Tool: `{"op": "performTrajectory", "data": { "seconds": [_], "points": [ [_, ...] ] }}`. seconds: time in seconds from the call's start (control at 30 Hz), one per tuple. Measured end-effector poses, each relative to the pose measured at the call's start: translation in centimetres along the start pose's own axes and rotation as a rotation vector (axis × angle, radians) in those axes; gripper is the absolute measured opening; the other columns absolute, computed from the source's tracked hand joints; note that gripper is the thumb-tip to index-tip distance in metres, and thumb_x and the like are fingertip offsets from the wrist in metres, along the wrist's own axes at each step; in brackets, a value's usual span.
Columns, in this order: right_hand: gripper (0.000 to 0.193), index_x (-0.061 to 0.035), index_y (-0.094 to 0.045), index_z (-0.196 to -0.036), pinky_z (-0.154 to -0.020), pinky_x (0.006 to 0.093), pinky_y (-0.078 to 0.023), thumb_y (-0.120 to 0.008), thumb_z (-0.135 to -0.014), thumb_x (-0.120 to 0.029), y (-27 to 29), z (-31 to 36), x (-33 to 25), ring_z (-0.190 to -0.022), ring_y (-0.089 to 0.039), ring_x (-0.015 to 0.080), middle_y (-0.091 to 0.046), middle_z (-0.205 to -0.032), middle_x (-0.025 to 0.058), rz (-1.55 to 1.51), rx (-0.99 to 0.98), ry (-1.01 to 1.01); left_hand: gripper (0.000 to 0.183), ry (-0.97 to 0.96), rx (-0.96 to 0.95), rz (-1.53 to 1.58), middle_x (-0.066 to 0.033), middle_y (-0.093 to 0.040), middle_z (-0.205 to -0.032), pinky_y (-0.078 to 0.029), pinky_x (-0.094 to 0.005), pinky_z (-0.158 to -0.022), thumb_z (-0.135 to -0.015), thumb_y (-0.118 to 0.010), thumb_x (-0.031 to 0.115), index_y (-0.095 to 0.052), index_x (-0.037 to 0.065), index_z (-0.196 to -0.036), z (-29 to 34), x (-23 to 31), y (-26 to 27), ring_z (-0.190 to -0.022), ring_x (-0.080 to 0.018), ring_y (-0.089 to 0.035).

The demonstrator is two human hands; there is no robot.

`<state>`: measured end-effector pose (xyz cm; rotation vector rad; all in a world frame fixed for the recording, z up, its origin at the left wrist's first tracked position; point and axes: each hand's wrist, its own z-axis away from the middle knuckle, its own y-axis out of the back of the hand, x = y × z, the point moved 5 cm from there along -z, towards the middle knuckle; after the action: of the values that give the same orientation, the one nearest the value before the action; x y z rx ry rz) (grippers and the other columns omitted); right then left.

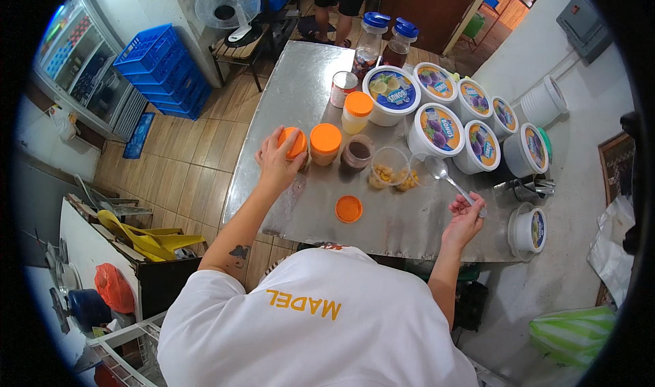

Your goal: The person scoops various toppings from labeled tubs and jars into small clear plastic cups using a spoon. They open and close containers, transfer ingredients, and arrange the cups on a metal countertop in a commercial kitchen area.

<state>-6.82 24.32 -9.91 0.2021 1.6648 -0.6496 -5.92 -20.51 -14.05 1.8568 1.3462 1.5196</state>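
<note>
My left hand (276, 160) grips the orange lid of a jar (295, 143) standing on the steel table (300, 87). My right hand (465, 213) holds a long metal spoon (443, 174) by its handle, the bowl pointing toward a clear plastic cup (390, 168) with yellow pieces in it. Between the hands stand an orange-lidded jar (325, 143) and an open jar of brown filling (357, 153). A loose orange lid (348, 209) lies near the table's front edge.
Several white tubs with printed lids (437, 131) crowd the right side, with a tin can (342, 89), a yellow-filled jar (357, 112) and two blue-capped jars (372, 39) behind. Blue crates (164, 69) and a fan (228, 6) stand left; another person's legs (338, 11) at the far end.
</note>
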Motion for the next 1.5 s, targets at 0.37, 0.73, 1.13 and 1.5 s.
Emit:
{"op": "performTrajectory", "data": {
  "seconds": [0.37, 0.73, 1.13, 1.5],
  "points": [
    [0.036, -0.0053, -0.057, -0.108, -0.063, 0.0266, -0.052, -0.049, -0.103, -0.040, 2.1, 0.4, 0.1, -0.069, -0.059, 0.0122, -0.064, -0.083, 0.0071, -0.002, 0.037, -0.007, 0.048, -0.129, 0.171, 0.270, -0.0268, -0.037, -0.146, -0.036, -0.0455, -0.109, -0.086, -0.071, 0.013, -0.061, 0.017, -0.133, 0.6, 0.0, -1.2, -0.131, -0.0414, -0.043],
    [0.036, -0.0055, -0.057, -0.111, -0.065, 0.0269, -0.051, -0.049, -0.103, -0.040, 1.7, 0.8, -1.1, -0.069, -0.057, 0.0123, -0.065, -0.086, 0.0073, 0.051, -0.021, 0.028, 0.079, 0.050, 0.271, 0.893, -0.0166, -0.052, -0.132, -0.041, -0.0384, -0.104, -0.091, -0.070, 0.030, -0.023, 0.004, -0.149, 1.3, -6.0, -6.0, -0.123, -0.0258, -0.052],
    [0.033, -0.0058, -0.058, -0.110, -0.064, 0.0260, -0.052, -0.048, -0.104, -0.037, 0.5, 1.2, -1.5, -0.068, -0.059, 0.0113, -0.065, -0.084, 0.0065, 0.070, -0.002, 0.028, 0.082, -0.024, 0.351, 0.767, -0.0167, -0.054, -0.133, -0.039, -0.0373, -0.104, -0.096, -0.056, 0.052, -0.020, 0.004, -0.152, 1.5, -4.0, -6.4, -0.121, -0.0255, -0.053],
    [0.035, -0.0050, -0.057, -0.109, -0.063, 0.0272, -0.052, -0.047, -0.104, -0.038, 0.6, 1.4, -1.3, -0.068, -0.059, 0.0121, -0.064, -0.084, 0.0075, 0.095, 0.006, 0.028, 0.097, -0.070, 0.384, 0.899, -0.0154, -0.048, -0.131, -0.039, -0.0380, -0.103, -0.084, -0.069, 0.058, -0.020, 0.003, -0.148, 1.1, -4.9, -7.3, -0.120, -0.0257, -0.050]
  ]
}}
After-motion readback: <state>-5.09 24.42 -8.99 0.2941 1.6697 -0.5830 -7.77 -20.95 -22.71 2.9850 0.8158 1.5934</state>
